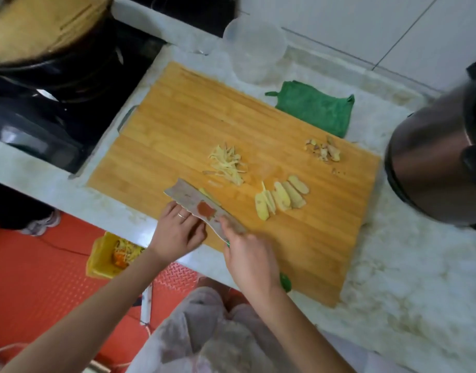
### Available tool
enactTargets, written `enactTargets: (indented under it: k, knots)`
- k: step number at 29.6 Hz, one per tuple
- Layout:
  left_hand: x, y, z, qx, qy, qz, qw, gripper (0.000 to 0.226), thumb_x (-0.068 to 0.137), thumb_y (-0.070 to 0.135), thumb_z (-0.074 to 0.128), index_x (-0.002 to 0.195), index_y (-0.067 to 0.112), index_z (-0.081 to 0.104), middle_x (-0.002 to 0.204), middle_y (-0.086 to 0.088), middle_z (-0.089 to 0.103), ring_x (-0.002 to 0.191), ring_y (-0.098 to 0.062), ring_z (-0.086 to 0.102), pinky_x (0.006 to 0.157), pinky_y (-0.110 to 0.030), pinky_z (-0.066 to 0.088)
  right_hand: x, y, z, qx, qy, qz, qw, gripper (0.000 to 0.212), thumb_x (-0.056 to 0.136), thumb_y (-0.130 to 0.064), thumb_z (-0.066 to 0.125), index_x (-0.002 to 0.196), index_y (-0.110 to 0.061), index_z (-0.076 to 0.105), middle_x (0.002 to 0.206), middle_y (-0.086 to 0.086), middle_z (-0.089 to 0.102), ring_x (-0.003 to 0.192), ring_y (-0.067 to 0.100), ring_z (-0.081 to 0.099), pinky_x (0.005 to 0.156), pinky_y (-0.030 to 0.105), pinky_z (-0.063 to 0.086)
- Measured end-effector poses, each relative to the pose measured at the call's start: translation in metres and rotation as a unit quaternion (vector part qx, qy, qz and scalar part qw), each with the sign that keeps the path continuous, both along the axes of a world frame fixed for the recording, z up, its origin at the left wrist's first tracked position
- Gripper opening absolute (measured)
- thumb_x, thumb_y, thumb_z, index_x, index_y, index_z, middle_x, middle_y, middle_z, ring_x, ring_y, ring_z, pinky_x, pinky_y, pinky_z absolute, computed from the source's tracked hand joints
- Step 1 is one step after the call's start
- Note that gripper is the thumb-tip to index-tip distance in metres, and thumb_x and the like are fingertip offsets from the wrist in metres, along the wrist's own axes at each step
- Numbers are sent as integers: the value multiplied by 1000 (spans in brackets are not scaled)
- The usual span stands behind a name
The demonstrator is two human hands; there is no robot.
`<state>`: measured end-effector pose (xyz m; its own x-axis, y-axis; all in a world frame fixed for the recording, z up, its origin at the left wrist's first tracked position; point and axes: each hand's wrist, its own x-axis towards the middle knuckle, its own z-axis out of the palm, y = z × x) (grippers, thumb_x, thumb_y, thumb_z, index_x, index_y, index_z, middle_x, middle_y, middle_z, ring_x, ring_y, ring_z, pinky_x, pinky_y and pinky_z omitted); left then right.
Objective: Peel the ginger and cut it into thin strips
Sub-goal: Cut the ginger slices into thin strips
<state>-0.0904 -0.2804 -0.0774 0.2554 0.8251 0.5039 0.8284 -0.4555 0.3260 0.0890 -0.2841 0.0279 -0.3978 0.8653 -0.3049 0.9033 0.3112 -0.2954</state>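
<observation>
A wooden board (177, 125) is laid on the pale desk (409, 265), its near edge close to the desk's front edge. A knife (202, 208) is held over the board's near-left part, the blade lying flat-tilted with a red mark on its side. The right hand (247, 259) is clamped on the knife's green handle, with the forefinger stretched along the blade. The left hand (177, 232) is set at the board's near edge, its fingers loosely curled, touching the blade's back edge; a ring is seen on one finger. Whether anything is held in that grip cannot be told. A few pale ginger pieces are just seen under the blade's far side.

Ginger strips (227, 165) are heaped near the board's middle. Ginger slices (281, 199) are fanned in a row to the right of the knife, apart from it, with the leftmost ones already cut into strips. Peelings (324, 150) are gathered towards the board's right edge.

A green cloth (317, 109) is tucked at the board's far-right corner, partly under it. A clear tub (254, 47) stands at the desk's far edge, beyond the board. A dark metal pot (430, 162) stands on the desk just off the board's right edge. A yellow bin (110, 254) holding scraps is seen on the red floor (37, 273) below the desk's front edge.
</observation>
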Motion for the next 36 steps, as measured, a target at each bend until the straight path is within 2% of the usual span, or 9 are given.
enactTargets:
  k: [8, 13, 16, 18, 22, 24, 26, 31, 36]
  knots:
    - [-4, 2, -9, -2, 22, -3, 1000, 15, 88, 19, 47, 93, 9, 58, 87, -11, 66, 83, -27, 52, 78, -37, 39, -5, 8, -5, -41, -6, -22, 999, 62, 97, -24, 45, 150, -33, 14, 93, 6, 64, 84, 23, 62, 60, 29, 31]
    - [-4, 3, -11, -3, 22, -3, 1000, 17, 86, 17, 52, 99, 8, 57, 105, -9, 56, 90, -30, 52, 82, -38, 40, -16, 7, -4, -48, -31, -30, 998, 61, 98, -28, 44, 151, -28, 15, 87, 4, 60, 68, 20, 48, 57, 31, 28]
    - [-5, 2, -13, -8, 37, 10, 999, 14, 80, 14, 56, 88, 3, 61, 94, -15, 63, 85, -32, 51, 80, -39, 40, -22, -2, -8, -30, -74, -50, 996, 64, 88, -24, 62, 145, -25, 34, 62, 2, 55, 47, 18, 36, 39, 26, 16]
    - [-5, 2, -12, -19, 49, 19, 998, 15, 78, 14, 59, 82, 1, 65, 86, -18, 66, 83, -32, 51, 79, -40, 40, -25, -5, -7, -27, -79, -61, 995, 65, 80, -20, 70, 140, -24, 45, 49, 1, 46, 39, 17, 28, 38, 20, 6]
    - [-3, 3, -7, -25, 38, 13, 999, 15, 78, 13, 57, 85, 2, 65, 90, -17, 67, 85, -30, 50, 80, -37, 39, -22, 1, -6, -47, -65, -45, 996, 63, 94, -16, 49, 150, -28, 22, 62, 0, 39, 51, 19, 38, 39, 26, 15]
    - [-3, 2, -6, -24, 28, 12, 999, 15, 80, 14, 54, 87, 4, 62, 92, -17, 67, 86, -30, 51, 81, -37, 39, -21, 4, -5, -43, -68, -42, 996, 63, 96, -16, 45, 151, -29, 16, 62, -2, 36, 50, 17, 35, 39, 26, 16]
    - [-3, 2, -6, -23, 20, 8, 1000, 13, 82, 15, 52, 90, 7, 58, 93, -16, 67, 87, -30, 52, 83, -38, 40, -20, 6, -4, -54, -79, -41, 995, 64, 96, -16, 44, 151, -30, 14, 59, -3, 31, 48, 14, 32, 39, 26, 17]
    - [-4, 2, -7, -26, 14, 5, 1000, 14, 83, 15, 50, 94, 9, 55, 94, -16, 67, 89, -30, 54, 86, -38, 41, -20, 11, 2, -88, -70, -41, 993, 62, 98, -19, 45, 150, -31, 15, 69, -1, 40, 62, 18, 40, 50, 28, 28]
    - [-5, 2, -8, -30, 15, 7, 999, 14, 83, 15, 51, 94, 9, 57, 96, -15, 68, 89, -30, 54, 85, -38, 41, -19, 10, 6, -89, -80, -35, 992, 62, 98, -20, 45, 150, -31, 14, 67, -2, 39, 59, 18, 39, 40, 24, 18]
